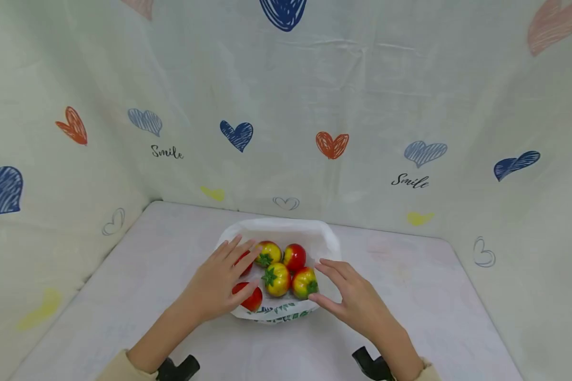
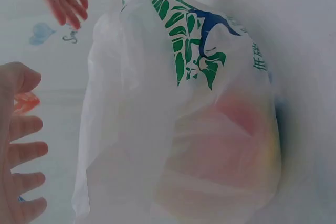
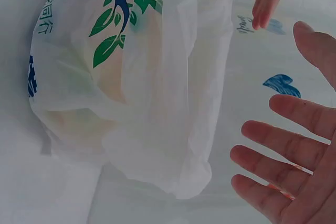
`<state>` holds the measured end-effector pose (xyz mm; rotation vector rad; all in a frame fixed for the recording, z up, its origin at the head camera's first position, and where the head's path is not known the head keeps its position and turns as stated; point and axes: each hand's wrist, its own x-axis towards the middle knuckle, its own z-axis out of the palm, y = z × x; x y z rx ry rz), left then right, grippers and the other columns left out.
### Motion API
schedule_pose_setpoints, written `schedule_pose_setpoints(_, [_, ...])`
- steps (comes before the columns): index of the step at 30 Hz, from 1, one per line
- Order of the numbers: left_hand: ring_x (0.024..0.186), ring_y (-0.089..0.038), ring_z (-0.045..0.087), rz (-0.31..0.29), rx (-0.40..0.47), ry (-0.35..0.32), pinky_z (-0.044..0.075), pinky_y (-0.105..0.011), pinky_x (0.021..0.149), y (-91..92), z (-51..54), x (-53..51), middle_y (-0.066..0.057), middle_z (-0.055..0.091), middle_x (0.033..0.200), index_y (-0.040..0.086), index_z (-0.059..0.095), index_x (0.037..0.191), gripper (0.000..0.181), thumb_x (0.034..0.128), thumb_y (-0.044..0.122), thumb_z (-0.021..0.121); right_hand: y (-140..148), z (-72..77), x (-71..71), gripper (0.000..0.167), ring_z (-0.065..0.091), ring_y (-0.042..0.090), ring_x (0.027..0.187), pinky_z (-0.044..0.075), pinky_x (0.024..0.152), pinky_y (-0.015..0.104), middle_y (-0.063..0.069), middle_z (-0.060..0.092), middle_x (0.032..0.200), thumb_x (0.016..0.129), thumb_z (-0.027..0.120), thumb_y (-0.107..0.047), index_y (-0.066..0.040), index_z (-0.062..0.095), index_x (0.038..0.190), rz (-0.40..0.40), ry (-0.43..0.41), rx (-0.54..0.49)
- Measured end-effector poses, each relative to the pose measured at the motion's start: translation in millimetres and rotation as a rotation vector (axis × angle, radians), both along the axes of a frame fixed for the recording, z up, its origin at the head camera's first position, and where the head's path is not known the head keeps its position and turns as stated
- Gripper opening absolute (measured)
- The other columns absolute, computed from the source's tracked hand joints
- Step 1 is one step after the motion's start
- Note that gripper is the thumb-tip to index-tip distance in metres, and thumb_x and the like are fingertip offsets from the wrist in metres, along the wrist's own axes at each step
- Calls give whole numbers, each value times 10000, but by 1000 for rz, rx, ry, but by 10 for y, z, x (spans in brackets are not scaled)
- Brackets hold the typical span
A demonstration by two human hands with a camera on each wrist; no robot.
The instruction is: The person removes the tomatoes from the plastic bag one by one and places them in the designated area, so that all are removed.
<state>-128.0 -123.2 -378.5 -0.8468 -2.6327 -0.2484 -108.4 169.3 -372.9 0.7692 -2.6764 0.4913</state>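
A white plastic bag (image 1: 273, 224) with green leaf print stands on the table, its mouth folded wide. Inside lie several red and yellow tomato-like fruits (image 1: 277, 279), some with green leafy tops. My left hand (image 1: 218, 283) is over the bag's left side, fingers spread, hiding part of a red fruit (image 1: 250, 298). Over the right rim is my right hand (image 1: 355, 296), thumb and fingers apart near a yellow-red fruit (image 1: 305, 281). The left wrist view shows the left fingers (image 2: 27, 153) straight and clear of the bag; the right wrist view shows the right fingers (image 3: 278, 145) likewise.
The bag sits near the back middle of a pale table (image 1: 391, 275). A light cloth (image 1: 286, 95) printed with hearts and "Smile" hangs behind and at the sides. Black wrist mounts (image 1: 178, 368) are on both forearms.
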Motion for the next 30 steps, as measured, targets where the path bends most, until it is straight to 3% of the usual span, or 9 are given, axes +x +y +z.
schedule_pose_setpoints(5, [1324, -322, 384, 32, 49, 48, 371, -488, 1051, -51, -5, -17, -70, 455, 1414, 138, 470, 1364, 599, 843, 397, 612, -45, -7, -4, 574, 562, 169, 1130, 519, 889, 343, 1, 565, 1270, 778, 703, -454, -146, 577, 1247, -23, -39, -23])
schedule_pose_setpoints(10, [1299, -323, 418, 96, 115, 38, 416, -491, 1007, -108, -27, -19, -86, 482, 1387, 137, 481, 1349, 608, 816, 369, 661, -92, -11, -20, 527, 567, 171, 1122, 515, 897, 341, 8, 572, 1258, 769, 737, -385, -154, 594, 1220, -15, -61, -52])
schedule_pose_setpoints(23, [1248, -316, 435, 246, 243, -49, 508, -486, 867, -276, -150, 38, -121, 445, 1391, 106, 420, 1382, 685, 785, 269, 712, -231, -57, -89, 489, 547, 150, 1142, 501, 923, 319, -2, 564, 1257, 773, 746, -336, -154, 598, 1203, 29, -106, -67])
schedule_pose_setpoints(30, [1240, -336, 444, 287, 332, -128, 499, -502, 873, -308, -213, 77, -154, 428, 1392, 94, 393, 1399, 696, 793, 208, 715, -297, -85, -110, 464, 540, 163, 1152, 486, 945, 330, 0, 565, 1254, 784, 741, -306, -156, 599, 1200, 33, -138, -71])
